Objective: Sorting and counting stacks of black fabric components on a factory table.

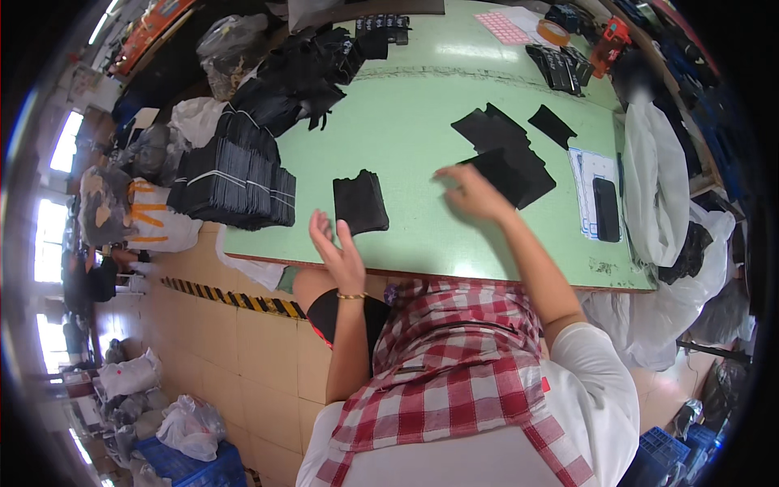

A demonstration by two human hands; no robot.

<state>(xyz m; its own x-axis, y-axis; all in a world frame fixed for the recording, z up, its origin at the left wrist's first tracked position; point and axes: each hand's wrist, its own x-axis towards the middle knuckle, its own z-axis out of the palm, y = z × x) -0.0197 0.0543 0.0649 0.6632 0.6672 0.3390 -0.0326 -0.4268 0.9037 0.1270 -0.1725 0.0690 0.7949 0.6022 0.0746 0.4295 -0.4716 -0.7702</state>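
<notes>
My left hand [339, 256] is open at the table's near edge, its fingers apart. Just beyond its fingertips lies a small stack of flat black pieces [359, 203] with a notched far edge. My right hand [473, 193] is over the table with its index finger stretched out to the left and the others loosely bent; nothing shows in it. It is nearest to a spread pile of flat black pieces [527, 174], and whether it touches the closest piece I cannot tell. A single black piece [553, 127] lies apart, beyond the pile to the right.
Bundles of black pieces tied with white string [235, 180] stand at the table's left edge, with a black heap [300, 77] behind them. A phone [605, 209] lies on a printed sheet at the right. Orange tape [553, 32] sits at the far right of the green table [406, 122].
</notes>
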